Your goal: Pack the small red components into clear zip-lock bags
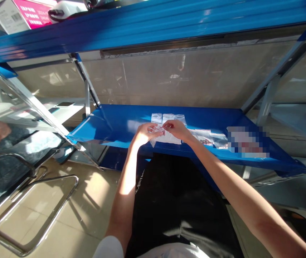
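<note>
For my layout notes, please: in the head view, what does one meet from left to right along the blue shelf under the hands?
Left hand, right hand, clear bag with small dark pieces, another clear bag, pixelated patch.

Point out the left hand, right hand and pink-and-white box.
Left hand (142, 133): head view, back of the hand.
Right hand (179, 129): head view, back of the hand.
Pink-and-white box (29, 13): head view, pink printed side.
</note>
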`<move>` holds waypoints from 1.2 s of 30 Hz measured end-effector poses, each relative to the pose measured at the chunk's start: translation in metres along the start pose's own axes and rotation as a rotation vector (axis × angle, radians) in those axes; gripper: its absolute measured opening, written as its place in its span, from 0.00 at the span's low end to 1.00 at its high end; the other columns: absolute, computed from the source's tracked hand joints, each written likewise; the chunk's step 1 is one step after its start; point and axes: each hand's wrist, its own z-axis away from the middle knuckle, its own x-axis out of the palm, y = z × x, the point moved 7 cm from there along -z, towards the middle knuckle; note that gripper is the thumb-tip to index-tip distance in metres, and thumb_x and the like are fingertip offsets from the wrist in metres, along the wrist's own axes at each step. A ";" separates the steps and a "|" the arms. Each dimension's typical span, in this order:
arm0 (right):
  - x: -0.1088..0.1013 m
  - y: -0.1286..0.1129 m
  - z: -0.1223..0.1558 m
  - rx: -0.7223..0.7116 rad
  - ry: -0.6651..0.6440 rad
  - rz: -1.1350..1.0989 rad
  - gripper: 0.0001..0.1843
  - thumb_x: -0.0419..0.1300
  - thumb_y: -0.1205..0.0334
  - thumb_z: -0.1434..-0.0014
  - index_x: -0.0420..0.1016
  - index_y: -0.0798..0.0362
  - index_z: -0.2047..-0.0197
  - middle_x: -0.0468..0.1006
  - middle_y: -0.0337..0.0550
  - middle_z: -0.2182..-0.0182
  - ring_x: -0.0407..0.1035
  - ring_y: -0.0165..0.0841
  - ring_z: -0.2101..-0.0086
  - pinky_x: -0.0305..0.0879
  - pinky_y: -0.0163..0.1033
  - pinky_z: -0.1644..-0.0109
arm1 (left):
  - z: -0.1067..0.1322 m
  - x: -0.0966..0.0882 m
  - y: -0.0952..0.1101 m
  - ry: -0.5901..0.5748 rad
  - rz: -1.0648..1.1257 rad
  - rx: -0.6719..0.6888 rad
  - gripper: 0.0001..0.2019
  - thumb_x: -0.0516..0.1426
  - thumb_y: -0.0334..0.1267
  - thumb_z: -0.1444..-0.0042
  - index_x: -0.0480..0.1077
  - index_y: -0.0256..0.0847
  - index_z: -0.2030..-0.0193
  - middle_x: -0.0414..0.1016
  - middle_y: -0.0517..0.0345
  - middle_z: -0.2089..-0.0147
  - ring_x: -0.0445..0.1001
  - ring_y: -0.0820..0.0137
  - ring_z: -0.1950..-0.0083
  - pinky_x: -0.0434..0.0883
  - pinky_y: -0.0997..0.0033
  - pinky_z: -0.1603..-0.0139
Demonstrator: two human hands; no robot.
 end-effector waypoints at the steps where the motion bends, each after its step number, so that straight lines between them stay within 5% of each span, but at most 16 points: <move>1: 0.006 0.004 0.000 -0.012 -0.006 0.058 0.10 0.60 0.62 0.37 0.83 0.53 0.63 0.83 0.45 0.67 0.71 0.35 0.68 0.60 0.37 0.64 | 0.000 -0.001 -0.001 0.003 -0.004 -0.005 0.30 0.72 0.54 0.53 0.80 0.37 0.47 0.84 0.43 0.53 0.81 0.54 0.51 0.77 0.64 0.59; 7: 0.034 0.014 0.000 -0.087 -0.037 0.227 0.08 0.61 0.68 0.38 0.84 0.54 0.62 0.81 0.47 0.65 0.72 0.36 0.65 0.61 0.37 0.60 | -0.004 -0.003 -0.009 -0.003 0.008 0.008 0.32 0.72 0.54 0.52 0.79 0.36 0.44 0.83 0.43 0.50 0.81 0.57 0.51 0.78 0.64 0.57; 17: 0.046 0.012 -0.004 -0.107 -0.108 0.348 0.09 0.58 0.69 0.36 0.81 0.56 0.63 0.79 0.50 0.64 0.70 0.37 0.66 0.59 0.37 0.62 | -0.005 -0.001 -0.014 -0.021 0.054 -0.014 0.33 0.72 0.55 0.52 0.79 0.36 0.43 0.81 0.44 0.49 0.80 0.59 0.52 0.76 0.71 0.67; 22: 0.032 0.011 -0.002 -0.059 -0.038 0.206 0.09 0.57 0.69 0.37 0.79 0.55 0.64 0.80 0.49 0.66 0.70 0.37 0.66 0.58 0.37 0.63 | 0.000 -0.003 -0.007 -0.014 0.040 -0.007 0.32 0.71 0.55 0.51 0.79 0.37 0.44 0.82 0.44 0.50 0.79 0.58 0.50 0.75 0.72 0.66; 26: 0.012 0.004 0.001 0.001 0.014 -0.027 0.10 0.57 0.59 0.34 0.78 0.54 0.62 0.78 0.44 0.71 0.68 0.35 0.70 0.57 0.37 0.67 | 0.002 -0.004 -0.003 -0.027 -0.001 0.024 0.30 0.70 0.58 0.50 0.80 0.39 0.47 0.82 0.46 0.50 0.79 0.58 0.50 0.75 0.70 0.62; 36: 0.002 -0.039 0.007 -0.015 -0.107 -0.221 0.15 0.61 0.51 0.36 0.80 0.54 0.67 0.75 0.42 0.76 0.67 0.32 0.73 0.58 0.37 0.69 | 0.000 0.002 0.002 -0.043 -0.015 0.058 0.26 0.70 0.56 0.51 0.81 0.40 0.51 0.82 0.52 0.54 0.78 0.63 0.56 0.74 0.69 0.59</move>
